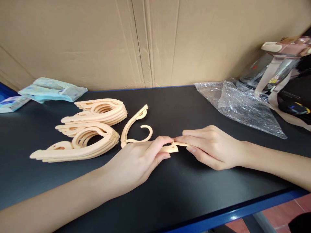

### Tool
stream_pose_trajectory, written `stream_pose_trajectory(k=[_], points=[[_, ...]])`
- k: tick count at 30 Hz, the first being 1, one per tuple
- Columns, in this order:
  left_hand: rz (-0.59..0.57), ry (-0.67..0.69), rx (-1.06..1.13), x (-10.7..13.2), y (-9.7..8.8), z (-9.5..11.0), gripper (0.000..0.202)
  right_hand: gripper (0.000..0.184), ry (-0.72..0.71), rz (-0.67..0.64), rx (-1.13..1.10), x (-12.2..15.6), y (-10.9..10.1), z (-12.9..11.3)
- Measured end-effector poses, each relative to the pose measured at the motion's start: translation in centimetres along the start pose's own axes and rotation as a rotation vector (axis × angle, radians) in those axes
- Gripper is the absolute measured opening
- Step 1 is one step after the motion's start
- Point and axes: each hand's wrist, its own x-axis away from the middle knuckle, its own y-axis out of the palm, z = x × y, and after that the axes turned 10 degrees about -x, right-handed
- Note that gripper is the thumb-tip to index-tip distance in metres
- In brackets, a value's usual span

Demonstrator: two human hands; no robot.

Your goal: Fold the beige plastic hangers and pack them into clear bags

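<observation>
Left hand (141, 157) and right hand (213, 147) meet over a pale strip (171, 148)

The left hand pinches the strip between thumb and fingers, with its notched end showing just beyond the fingertips. The right hand pinches a thin piece (181, 144) right beside that end; whether the two are locked together or only touching, I cannot tell. Both are near the middle of the worktop (182, 194).

Just beyond the left hand lies a hooked hanger part (127, 129), one arm angled away and its hook curling right. It may belong to the held strip, but the left hand covers the place where they would join.

As for progress, the front stack (82, 152) and the rear stack (116, 113) hold folded hangers, neatly nested, and look finished. By contrast, the pieces at the hands seem partway: the hooked part lies opened out, apart from both stacks, and the connection at the fingertips appears unsettled. No other loose hanger shows, so this looks like the only one left in view.
</observation>
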Motion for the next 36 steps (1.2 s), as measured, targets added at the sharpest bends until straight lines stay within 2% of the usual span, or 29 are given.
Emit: stream_pose_trajectory(k=[4,12,18,24,32,36], points=[[-0.017,-0.015,0.031,0.02,-0.23,0.04,0.024,0.029,-0.007,0.015,-0.009,0.03,-0.06,0.07],[-0.033,-0.005,0.028,0.34,0.12,-0.17,0.021,0.03,-0.107,0.043,0.163,0.14,0.12,-0.32],[-0.104,-0.086,0.112,0.22,-0.1,-0.42,0.02,0.027,-0.021,0.048,-0.017,0.08,0.36,-0.17],[-0.183,-0.121,0.289,0.19,-0.43,-0.69,0.023,0.027,0.022,0.001,-0.071,0.05,0.16,-0.18],[-0.211,-0.168,0.297,0.21,-0.34,-0.89,0.03,0.027,0.047,0.002,-0.122,-0.01,-0.07,-0.11],[-0.213,-0.161,0.295,0.28,-0.37,-0.78,0.026,0.026,0.029,0.006,-0.114,-0.01,0.03,-0.26]])
